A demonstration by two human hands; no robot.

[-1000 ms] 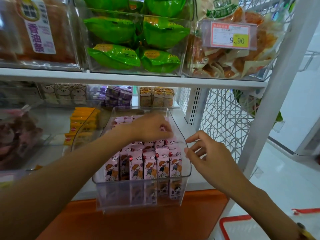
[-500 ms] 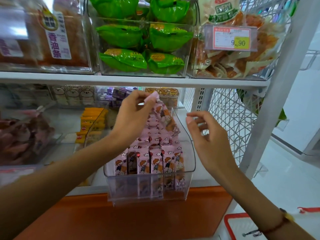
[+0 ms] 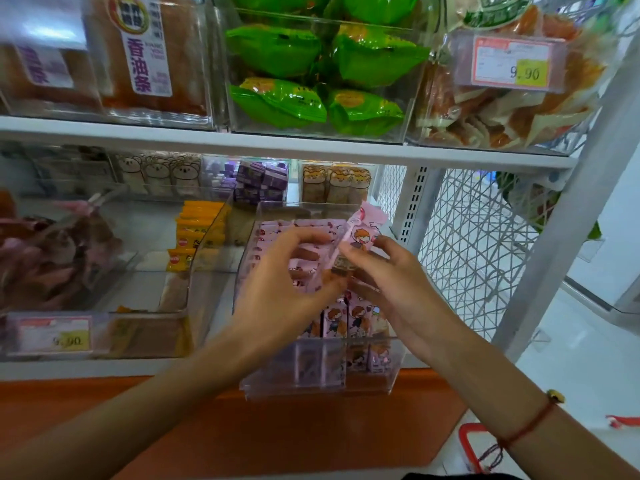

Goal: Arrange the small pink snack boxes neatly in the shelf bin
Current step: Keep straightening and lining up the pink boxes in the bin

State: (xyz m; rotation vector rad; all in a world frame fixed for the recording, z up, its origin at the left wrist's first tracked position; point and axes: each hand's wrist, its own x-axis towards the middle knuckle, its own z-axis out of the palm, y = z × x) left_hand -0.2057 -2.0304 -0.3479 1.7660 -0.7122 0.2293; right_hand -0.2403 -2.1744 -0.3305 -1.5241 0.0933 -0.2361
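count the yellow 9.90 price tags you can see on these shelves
2. One price tag hangs on the upper right bin of orange-and-white snacks; the other price tag is on the lower left bin's front. Others may be hidden outside the view.

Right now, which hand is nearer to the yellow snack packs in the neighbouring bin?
Left. The left hand is over the pink boxes, beside the yellow snack packs; the right hand is farther right.

Pink snack boxes (image 3: 349,322), cartoon-printed: stood upright in rows inside clear shelf bin (image 3: 322,379); one box (image 3: 362,233) held tilted above the rows.
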